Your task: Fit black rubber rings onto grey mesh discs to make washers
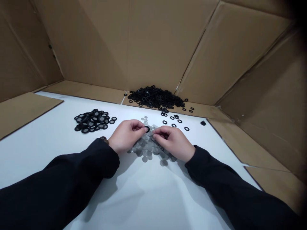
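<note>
My left hand (128, 133) pinches a black rubber ring (147, 129) between thumb and forefinger. Close beside it on the right, my right hand (174, 140) is closed in a pinch on a small grey mesh disc (153, 137). Both hands are held over a loose spread of grey mesh discs (149, 149) on the white tabletop, partly hiding it. Left of my left hand lies a heap of black rings with grey discs set in them (92, 121). Several single black rings (179, 121) lie scattered beyond my right hand.
A large pile of black rings (154, 96) sits against the cardboard wall (163, 44) at the back. Cardboard strips (240, 143) border the white table (144, 198) on the sides. A small black clump (203, 123) lies near the right edge.
</note>
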